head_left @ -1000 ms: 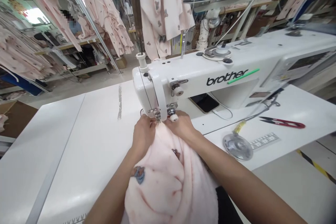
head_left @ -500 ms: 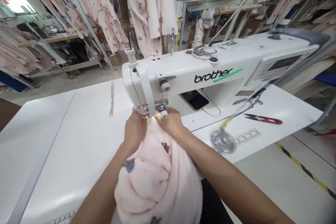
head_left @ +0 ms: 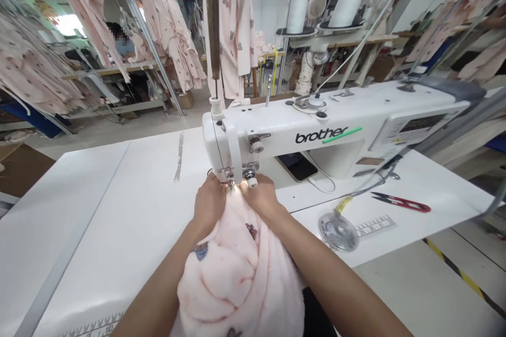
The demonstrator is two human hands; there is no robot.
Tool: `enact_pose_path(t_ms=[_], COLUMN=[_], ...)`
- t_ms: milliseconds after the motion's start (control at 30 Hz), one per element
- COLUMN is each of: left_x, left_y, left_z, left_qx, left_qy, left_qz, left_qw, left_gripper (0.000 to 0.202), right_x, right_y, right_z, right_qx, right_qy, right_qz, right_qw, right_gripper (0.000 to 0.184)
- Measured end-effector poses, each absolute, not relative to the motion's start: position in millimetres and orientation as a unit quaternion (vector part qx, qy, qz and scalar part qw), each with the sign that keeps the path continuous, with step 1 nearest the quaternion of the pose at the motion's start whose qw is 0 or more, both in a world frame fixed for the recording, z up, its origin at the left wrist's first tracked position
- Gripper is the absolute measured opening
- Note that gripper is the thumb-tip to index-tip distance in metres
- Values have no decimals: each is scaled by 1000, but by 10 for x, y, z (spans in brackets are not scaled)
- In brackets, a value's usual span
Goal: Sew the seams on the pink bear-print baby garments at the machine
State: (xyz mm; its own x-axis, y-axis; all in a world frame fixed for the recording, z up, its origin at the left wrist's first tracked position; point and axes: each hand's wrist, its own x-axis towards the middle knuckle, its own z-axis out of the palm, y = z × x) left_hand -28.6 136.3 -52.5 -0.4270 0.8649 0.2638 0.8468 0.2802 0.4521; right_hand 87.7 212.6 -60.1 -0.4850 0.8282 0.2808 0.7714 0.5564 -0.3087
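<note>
A pale pink fleece fabric [head_left: 241, 268] with small dark printed figures runs from my lap up to the needle of a white sewing machine [head_left: 272, 137]. My left hand [head_left: 210, 199] grips the fabric's left edge beside the lit presser foot [head_left: 231, 185]. On the other side, my right hand [head_left: 259, 193] holds the fabric close to the foot, partly behind the tension knob. The fingertips of both hands are largely hidden by the machine head and the cloth, but the fingers look closed on it.
On the white table [head_left: 150, 221], red-handled thread snips [head_left: 403, 202], a clear round disc [head_left: 339, 231] and a ruler [head_left: 375, 226] lie to the right. A phone [head_left: 296, 166] rests under the machine arm. Pink garments [head_left: 169, 31] hang behind; a person [head_left: 120, 42] sits at the far left.
The view has tilted up a little, so everything sits lower and slightly to the right. Both hands remain at the presser foot with the fabric between them.
</note>
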Motion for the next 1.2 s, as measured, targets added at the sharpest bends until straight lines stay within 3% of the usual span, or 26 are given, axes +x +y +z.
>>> enact_pose_path(t_ms=[467,733,1200], left_x=[-352,-412,-404], left_y=[1345,1315,1298], left_z=[-580,-545,-521], left_qx=[546,546,539], left_qy=[766,758,745], left_qz=[332,347,369], left_qw=[61,87,134], left_gripper=[21,13,13], right_x=[888,1163,1129], right_y=[2099,2167,2199], right_z=[-619,-652,-703], right_qx=[-438,-329,-357], right_qy=[-869,-903,-889], right_qz=[48,117,136], right_qw=[225,249,252], right_gripper=[19,39,37])
